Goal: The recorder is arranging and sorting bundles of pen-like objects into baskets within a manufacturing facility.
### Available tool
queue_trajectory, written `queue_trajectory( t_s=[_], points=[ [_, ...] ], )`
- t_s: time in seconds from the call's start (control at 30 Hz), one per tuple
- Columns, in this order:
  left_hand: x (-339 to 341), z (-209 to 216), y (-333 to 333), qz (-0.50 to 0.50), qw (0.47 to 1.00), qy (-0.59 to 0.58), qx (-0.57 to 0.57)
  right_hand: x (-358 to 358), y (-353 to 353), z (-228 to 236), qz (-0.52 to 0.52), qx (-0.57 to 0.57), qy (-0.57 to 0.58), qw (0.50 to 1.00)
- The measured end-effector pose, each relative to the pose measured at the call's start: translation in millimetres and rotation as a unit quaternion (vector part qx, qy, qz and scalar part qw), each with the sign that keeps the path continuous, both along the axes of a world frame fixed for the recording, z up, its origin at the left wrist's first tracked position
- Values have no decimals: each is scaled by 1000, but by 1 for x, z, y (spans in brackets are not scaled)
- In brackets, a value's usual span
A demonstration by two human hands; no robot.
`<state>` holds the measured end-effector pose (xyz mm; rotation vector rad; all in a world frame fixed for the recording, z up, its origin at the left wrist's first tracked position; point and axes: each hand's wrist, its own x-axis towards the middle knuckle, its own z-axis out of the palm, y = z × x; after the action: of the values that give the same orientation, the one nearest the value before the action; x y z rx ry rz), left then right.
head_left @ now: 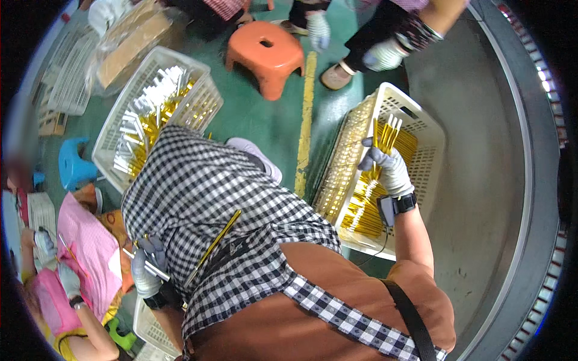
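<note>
My right hand, in a grey-white glove, is closed round a few thin gold rods with white ends. It is over a white plastic basket on my right, where many more gold rods lie. At my left side, my gloved left hand is closed on a thin white rod pointing down to the right. A single gold rod rests slantwise on my black-and-white checked apron. Part of the left hand's grip is hidden by its own fingers.
Another white basket, holding white and gold rods, stands at the far left. An orange stool stands ahead on the green floor, a blue stool to the left. A curved grey metal surface borders my right. Other gloved people work ahead and left.
</note>
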<state>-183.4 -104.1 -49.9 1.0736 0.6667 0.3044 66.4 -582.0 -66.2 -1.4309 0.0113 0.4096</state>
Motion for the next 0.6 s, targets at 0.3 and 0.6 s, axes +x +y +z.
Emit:
queue_trajectory(
  t_s=[0.3,0.6],
  points=[
    [1,-11,13,-66,997,-33,-29,-43,-115,-103,-345,158,136,915],
    [4,-1,17,-106,990,-19,-86,-62,-129,-164,-246,-74,245,935]
  ],
)
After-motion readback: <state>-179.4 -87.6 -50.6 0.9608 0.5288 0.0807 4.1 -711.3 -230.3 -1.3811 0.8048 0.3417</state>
